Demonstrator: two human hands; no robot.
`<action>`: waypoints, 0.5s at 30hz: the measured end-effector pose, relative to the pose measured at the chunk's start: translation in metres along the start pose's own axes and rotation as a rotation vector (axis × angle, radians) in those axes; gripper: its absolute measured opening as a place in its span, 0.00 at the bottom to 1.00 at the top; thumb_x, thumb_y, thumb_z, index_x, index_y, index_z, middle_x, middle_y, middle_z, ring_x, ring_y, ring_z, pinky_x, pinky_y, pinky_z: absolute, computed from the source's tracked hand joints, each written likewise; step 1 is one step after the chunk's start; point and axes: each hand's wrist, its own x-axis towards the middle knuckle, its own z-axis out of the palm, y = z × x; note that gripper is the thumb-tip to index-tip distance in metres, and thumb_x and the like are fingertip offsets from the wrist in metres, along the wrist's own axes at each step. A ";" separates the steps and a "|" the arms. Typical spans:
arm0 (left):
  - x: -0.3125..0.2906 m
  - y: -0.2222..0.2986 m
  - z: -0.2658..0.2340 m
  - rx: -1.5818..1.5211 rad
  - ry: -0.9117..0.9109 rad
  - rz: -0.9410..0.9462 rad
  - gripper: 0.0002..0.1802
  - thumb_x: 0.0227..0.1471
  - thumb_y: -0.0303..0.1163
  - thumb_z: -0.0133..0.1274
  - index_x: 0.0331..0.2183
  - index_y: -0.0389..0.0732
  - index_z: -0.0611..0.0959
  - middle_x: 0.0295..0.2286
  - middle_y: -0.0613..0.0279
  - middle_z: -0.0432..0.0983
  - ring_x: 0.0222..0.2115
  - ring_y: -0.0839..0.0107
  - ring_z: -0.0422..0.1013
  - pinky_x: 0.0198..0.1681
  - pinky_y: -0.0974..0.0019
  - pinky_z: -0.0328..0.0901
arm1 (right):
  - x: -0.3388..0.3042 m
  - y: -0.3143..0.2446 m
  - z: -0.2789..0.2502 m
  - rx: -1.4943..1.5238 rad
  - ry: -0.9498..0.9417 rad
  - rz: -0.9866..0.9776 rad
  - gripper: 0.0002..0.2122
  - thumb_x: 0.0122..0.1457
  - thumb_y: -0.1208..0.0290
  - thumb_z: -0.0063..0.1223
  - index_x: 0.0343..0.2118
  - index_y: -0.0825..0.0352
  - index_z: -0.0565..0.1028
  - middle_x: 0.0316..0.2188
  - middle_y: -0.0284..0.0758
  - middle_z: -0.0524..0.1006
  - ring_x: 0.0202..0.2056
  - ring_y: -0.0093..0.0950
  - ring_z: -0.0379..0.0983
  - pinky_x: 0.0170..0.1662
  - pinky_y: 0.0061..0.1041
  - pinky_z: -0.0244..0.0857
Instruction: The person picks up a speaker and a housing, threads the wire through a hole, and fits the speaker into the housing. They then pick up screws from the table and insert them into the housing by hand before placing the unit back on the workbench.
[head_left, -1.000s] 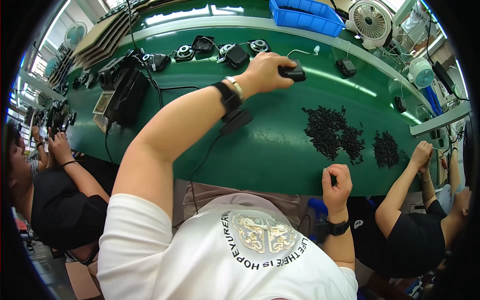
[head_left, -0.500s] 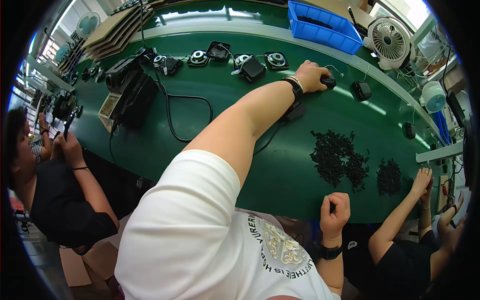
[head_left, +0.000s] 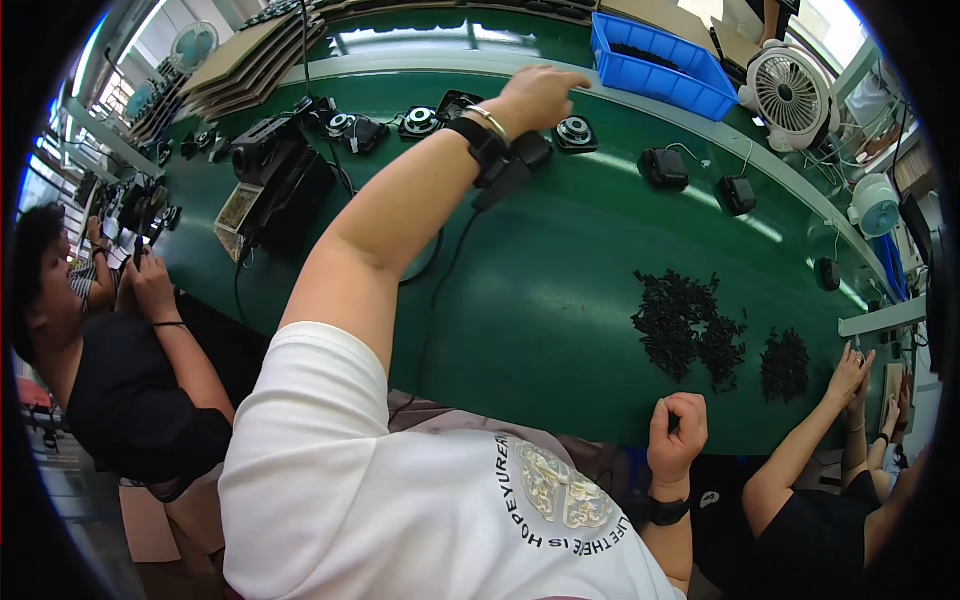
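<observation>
My left hand (head_left: 540, 98) reaches across the green table to its far side, fingers stretched out and nothing visible in them. It hovers near a row of round speakers with silver rings, one speaker (head_left: 575, 133) just right of it. A black box-shaped speaker (head_left: 530, 150) shows partly behind my wrist, which bears a black device (head_left: 503, 182) with a cable. Right of there sits another black speaker box (head_left: 664, 169) with a white wire. My right hand (head_left: 678, 432) is curled closed at the near edge; its inside is dark, and I cannot make out what it holds.
Two piles of small black strips (head_left: 685, 325) lie on the right of the table (head_left: 540, 330). A blue bin (head_left: 660, 75) and a white fan (head_left: 790, 97) stand beyond the far rail. A black machine (head_left: 285, 185) is at left. Co-workers sit on both sides.
My left hand has let go of the black speaker box and moved left toward the row of speakers. The box stays on the table. My right hand stays closed, almost in place.
</observation>
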 end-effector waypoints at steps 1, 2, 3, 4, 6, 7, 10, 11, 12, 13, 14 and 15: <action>-0.005 -0.019 -0.008 0.141 -0.064 -0.062 0.30 0.55 0.39 0.55 0.60 0.54 0.70 0.55 0.60 0.71 0.58 0.61 0.64 0.62 0.51 0.57 | 0.000 0.000 -0.001 0.005 0.001 0.002 0.05 0.53 0.85 0.55 0.29 0.69 0.71 0.28 0.39 0.73 0.29 0.32 0.69 0.33 0.26 0.64; -0.014 -0.033 -0.011 0.145 -0.060 -0.070 0.30 0.55 0.39 0.55 0.60 0.54 0.70 0.55 0.60 0.71 0.58 0.61 0.64 0.62 0.51 0.57 | 0.001 0.000 -0.001 0.013 0.001 -0.002 0.05 0.53 0.85 0.55 0.29 0.69 0.71 0.28 0.39 0.73 0.29 0.32 0.69 0.33 0.26 0.64; -0.021 -0.045 -0.010 0.242 -0.162 -0.094 0.33 0.53 0.41 0.57 0.60 0.54 0.69 0.57 0.60 0.70 0.60 0.61 0.62 0.64 0.47 0.53 | 0.002 0.001 0.000 0.016 0.001 -0.010 0.05 0.53 0.85 0.55 0.29 0.69 0.71 0.28 0.39 0.73 0.29 0.32 0.69 0.33 0.26 0.64; -0.026 -0.054 -0.007 0.338 -0.264 -0.118 0.36 0.52 0.43 0.58 0.61 0.54 0.68 0.58 0.61 0.69 0.62 0.61 0.59 0.66 0.43 0.48 | 0.002 0.001 0.001 0.022 0.006 -0.009 0.05 0.54 0.85 0.55 0.29 0.70 0.71 0.28 0.39 0.73 0.29 0.32 0.69 0.33 0.26 0.64; -0.035 -0.061 0.000 0.268 -0.280 -0.106 0.38 0.50 0.46 0.60 0.62 0.52 0.68 0.58 0.60 0.68 0.63 0.61 0.57 0.67 0.41 0.44 | 0.000 0.001 0.001 0.027 0.018 0.002 0.05 0.54 0.85 0.55 0.29 0.70 0.71 0.28 0.38 0.72 0.29 0.31 0.69 0.34 0.25 0.64; -0.038 -0.063 0.004 0.199 -0.299 -0.093 0.41 0.49 0.49 0.61 0.62 0.51 0.68 0.59 0.59 0.67 0.64 0.61 0.56 0.67 0.38 0.40 | 0.000 0.001 0.002 0.024 0.019 -0.003 0.05 0.54 0.85 0.55 0.29 0.70 0.71 0.28 0.38 0.72 0.29 0.31 0.69 0.34 0.25 0.64; -0.043 -0.051 0.006 0.144 -0.341 -0.066 0.46 0.45 0.54 0.63 0.62 0.48 0.67 0.60 0.56 0.66 0.66 0.61 0.52 0.67 0.35 0.34 | -0.003 0.000 0.003 0.035 0.022 0.007 0.05 0.55 0.85 0.55 0.29 0.70 0.71 0.28 0.38 0.72 0.29 0.31 0.69 0.34 0.25 0.64; -0.043 -0.046 0.006 0.164 -0.361 -0.062 0.49 0.43 0.56 0.64 0.62 0.47 0.66 0.60 0.55 0.65 0.66 0.61 0.51 0.67 0.34 0.33 | -0.003 0.000 0.003 0.029 0.022 0.009 0.05 0.55 0.85 0.55 0.29 0.70 0.71 0.28 0.38 0.72 0.29 0.31 0.69 0.34 0.25 0.64; -0.042 -0.042 0.007 0.185 -0.381 -0.057 0.51 0.42 0.58 0.65 0.63 0.45 0.66 0.61 0.53 0.64 0.67 0.61 0.50 0.67 0.34 0.32 | -0.004 0.000 0.002 0.026 0.021 0.013 0.05 0.55 0.85 0.54 0.29 0.70 0.71 0.28 0.38 0.72 0.29 0.31 0.69 0.34 0.24 0.64; -0.042 -0.042 0.007 0.184 -0.379 -0.058 0.51 0.42 0.58 0.65 0.63 0.45 0.66 0.61 0.53 0.64 0.67 0.61 0.50 0.67 0.34 0.32 | -0.003 0.001 0.002 0.028 0.019 0.013 0.05 0.55 0.85 0.54 0.29 0.70 0.71 0.28 0.38 0.72 0.29 0.31 0.69 0.34 0.24 0.64; -0.041 -0.041 0.009 0.192 -0.397 -0.067 0.53 0.41 0.59 0.65 0.63 0.45 0.65 0.59 0.52 0.66 0.66 0.60 0.52 0.67 0.34 0.32 | -0.002 0.001 0.002 0.029 0.017 0.012 0.05 0.55 0.85 0.54 0.29 0.70 0.71 0.28 0.38 0.72 0.29 0.31 0.69 0.34 0.24 0.64; -0.040 -0.041 0.010 0.199 -0.415 -0.075 0.54 0.41 0.60 0.65 0.63 0.44 0.65 0.58 0.51 0.67 0.65 0.59 0.55 0.67 0.33 0.32 | -0.002 0.001 0.003 0.028 0.016 0.010 0.05 0.55 0.85 0.54 0.29 0.70 0.71 0.28 0.38 0.72 0.29 0.31 0.69 0.34 0.24 0.64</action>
